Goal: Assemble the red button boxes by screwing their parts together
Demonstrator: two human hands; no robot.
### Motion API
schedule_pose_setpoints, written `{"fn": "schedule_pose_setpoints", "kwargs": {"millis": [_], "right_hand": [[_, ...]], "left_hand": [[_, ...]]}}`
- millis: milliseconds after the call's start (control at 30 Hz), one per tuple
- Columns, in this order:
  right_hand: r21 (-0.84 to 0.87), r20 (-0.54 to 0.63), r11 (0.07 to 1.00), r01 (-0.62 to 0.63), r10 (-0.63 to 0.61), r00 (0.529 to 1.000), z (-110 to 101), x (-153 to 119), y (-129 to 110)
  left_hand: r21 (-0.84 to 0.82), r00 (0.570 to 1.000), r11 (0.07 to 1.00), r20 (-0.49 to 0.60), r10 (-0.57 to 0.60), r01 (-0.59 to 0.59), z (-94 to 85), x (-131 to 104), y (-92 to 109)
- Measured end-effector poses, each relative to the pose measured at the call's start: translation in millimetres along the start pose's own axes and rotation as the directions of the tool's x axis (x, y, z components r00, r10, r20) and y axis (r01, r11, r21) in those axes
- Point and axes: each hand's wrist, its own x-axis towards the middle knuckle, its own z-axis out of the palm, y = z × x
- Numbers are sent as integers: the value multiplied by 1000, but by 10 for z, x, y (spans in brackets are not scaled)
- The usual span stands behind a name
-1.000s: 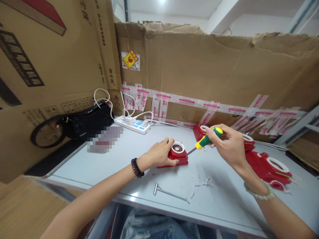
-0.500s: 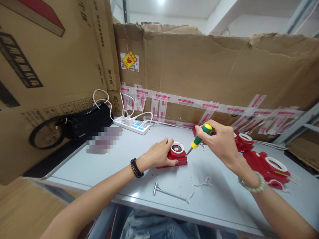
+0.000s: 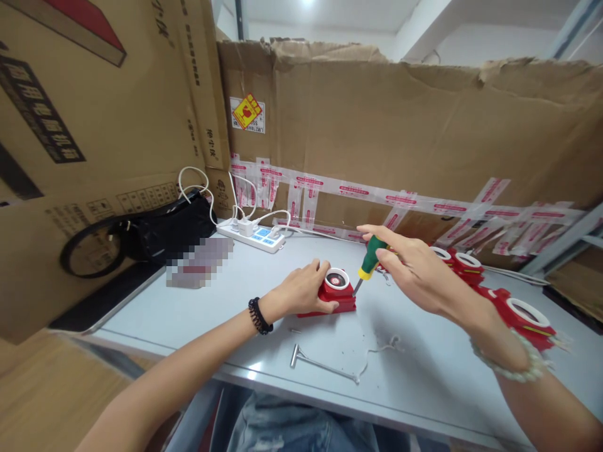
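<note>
My left hand (image 3: pixel 311 289) is closed over a red box with a white-ringed round window (image 3: pixel 347 304), pressing it to the grey table. My right hand (image 3: pixel 400 263) has its fingers around the green and yellow handle of a screwdriver (image 3: pixel 370 258). The screwdriver slants down, its tip at the box's right corner; whether it sits in a screw is too small to tell. A T-shaped metal rod (image 3: pixel 325 366) with a white string tied to its end lies on the table in front of the box.
Several similar red boxes (image 3: pixel 522 317) stand at the right. At the back left is a white power strip (image 3: pixel 252 236) with plugged-in cables, beside a black bag (image 3: pixel 164 229). Cardboard walls (image 3: pixel 358 119) enclose the table's (image 3: pixel 198 326) back and left side.
My right hand has rolled over the screwdriver handle, its palm turning downward and fingers reaching farther over the top. The left hand and red box stay in place.
</note>
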Motion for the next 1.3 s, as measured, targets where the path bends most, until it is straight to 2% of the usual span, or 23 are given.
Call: {"fn": "schedule_pose_setpoints", "kwargs": {"millis": [67,133,200,300,367,433,500,567,667,733,800,867,933,1000,1067,1133,1200,1300], "right_hand": [[-52,78,998,21,-17,997,-102,3,10],[-129,75,992,1,9,997,-128,34,14],[-258,-7,963,-76,77,997,-87,83,14],[-497,-176,840,-215,145,974,10,135,7],[-547,-200,804,-234,145,969,38,134,5],[-445,-139,881,-159,107,984,34,113,11],[-248,-53,968,-49,37,998,26,93,27],[-146,-44,989,-22,15,999,40,86,43],[-336,-176,925,-178,124,977,81,85,39],[-439,-207,870,-226,147,967,82,70,15],[-388,-140,910,-144,96,986,55,43,-14],[-238,-55,970,-43,30,998,24,21,-33],[-139,-23,990,-24,21,1000,20,20,-43],[-230,-99,967,-113,92,991,49,41,-56],[-417,-210,882,-220,142,967,89,66,-76],[-513,-248,820,-253,140,959,113,78,-96],[-444,-213,877,-183,95,972,116,74,-105],[-138,-127,990,8,-25,992,116,61,-85]], "left_hand": [[1,1000,1000,-3,8,-8,-4,1,3],[-2,1000,1000,-2,8,-8,-7,-1,5],[-9,1000,1000,4,0,0,-10,-6,6],[-13,1000,1000,12,-11,11,-14,-13,8],[-9,1000,1000,14,-14,15,-16,-13,8],[-2,1000,1000,13,-14,14,-18,-11,8],[3,1000,1000,11,-13,13,-17,-9,7],[2,1000,1000,7,-8,8,-13,-8,6],[5,1000,1000,0,1,-1,2,-6,1],[14,1000,1000,-2,-2,2,14,0,-3],[25,1000,1000,-7,-2,2,24,7,-5],[30,1000,1000,-10,3,-3,28,11,-5],[32,1000,999,-12,8,-8,26,10,-4],[30,1000,1000,-11,7,-6,19,4,-2],[29,1000,1000,-7,3,-3,10,-3,-1],[27,1000,1000,5,-7,7,1,-8,2],[24,1000,1000,14,-18,18,-5,-10,5],[18,1000,1000,17,-23,23,-9,-10,12]]}}
